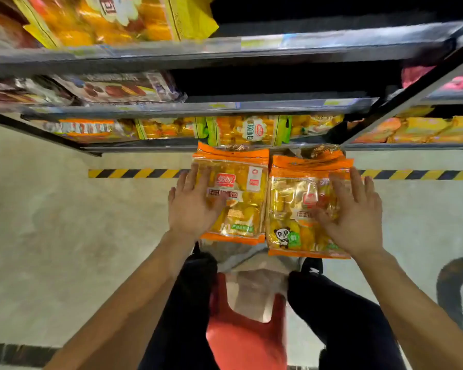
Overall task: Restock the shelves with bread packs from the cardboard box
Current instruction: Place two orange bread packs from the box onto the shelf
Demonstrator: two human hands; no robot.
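Head view: our left hand (191,206) and right hand (354,217) each press flat on an orange bread pack (241,188), seemingly bound for the part-stocked bottom shelf (134,148).

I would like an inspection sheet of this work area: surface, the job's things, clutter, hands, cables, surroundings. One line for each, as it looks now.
Surface: grey floor with a striped tape line before the shelves.
Job's things: two stacks of orange bread packs, left stack and right stack, side by side in front of the bottom shelf; similar packs on the shelf. Cardboard box not seen.
Clutter: nothing seen.
Hands: left hand flat on the left stack, right hand flat on the right stack, fingers spread.
Cables: nothing seen.
Surroundings: upper shelves partly stocked, dark gaps at the right; dark curved object at the right edge, unclear.
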